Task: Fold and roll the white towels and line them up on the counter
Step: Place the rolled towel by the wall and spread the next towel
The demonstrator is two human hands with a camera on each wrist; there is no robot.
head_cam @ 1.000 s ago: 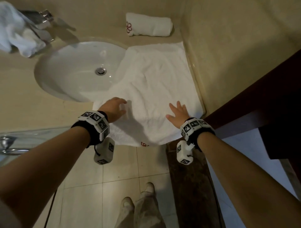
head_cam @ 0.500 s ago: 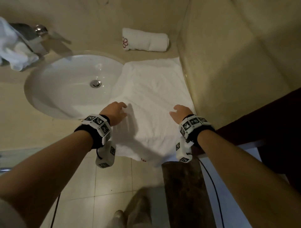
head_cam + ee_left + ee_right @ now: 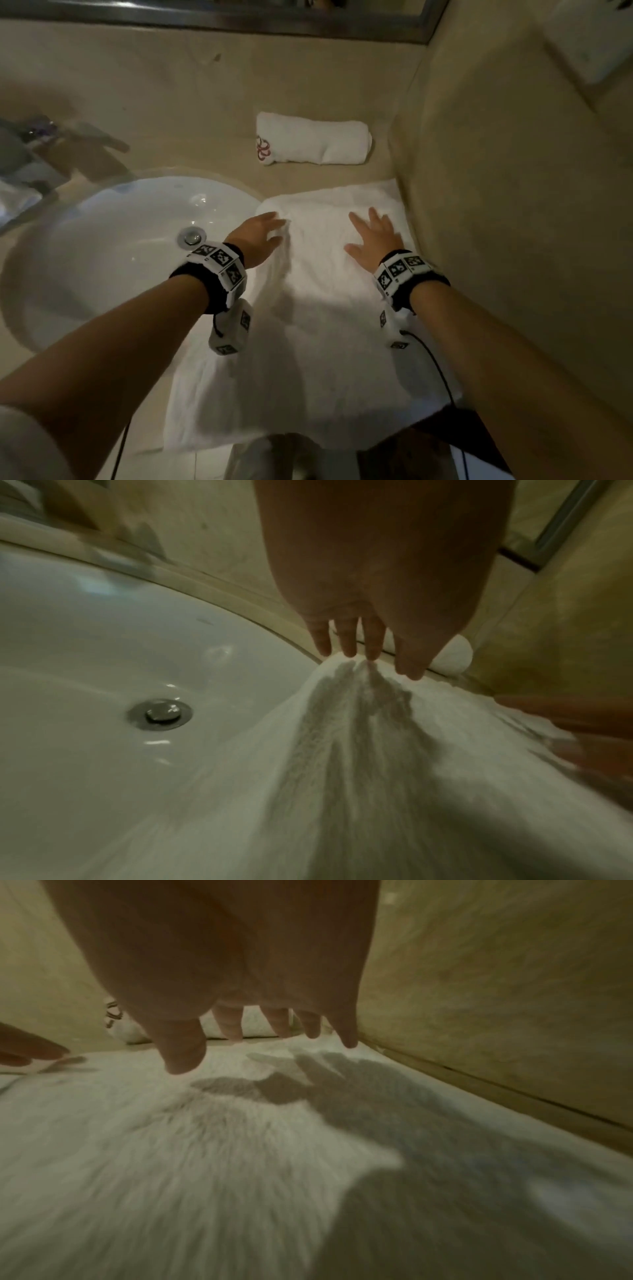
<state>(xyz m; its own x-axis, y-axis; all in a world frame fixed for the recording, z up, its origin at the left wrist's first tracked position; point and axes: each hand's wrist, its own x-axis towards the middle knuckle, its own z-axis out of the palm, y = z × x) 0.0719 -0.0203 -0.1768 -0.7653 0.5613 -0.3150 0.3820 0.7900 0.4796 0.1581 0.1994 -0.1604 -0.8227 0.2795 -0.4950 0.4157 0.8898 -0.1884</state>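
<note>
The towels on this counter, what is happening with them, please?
A person is working on a flat white towel spread on the counter, partly over the sink. The left hand and right hand, fingers straight, are at its far end. One rolled towel already lies by the back wall.

Head view steeply down; both wrist views low, forward, sharing the flat towel (image 3: pixel 318 308).

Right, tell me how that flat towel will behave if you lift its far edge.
The flat towel probably flops: its left side sags into the sink. It likely drags rather than slides, given its fuzzy pile. The near edge hanging off the counter may pull it forward.
</note>
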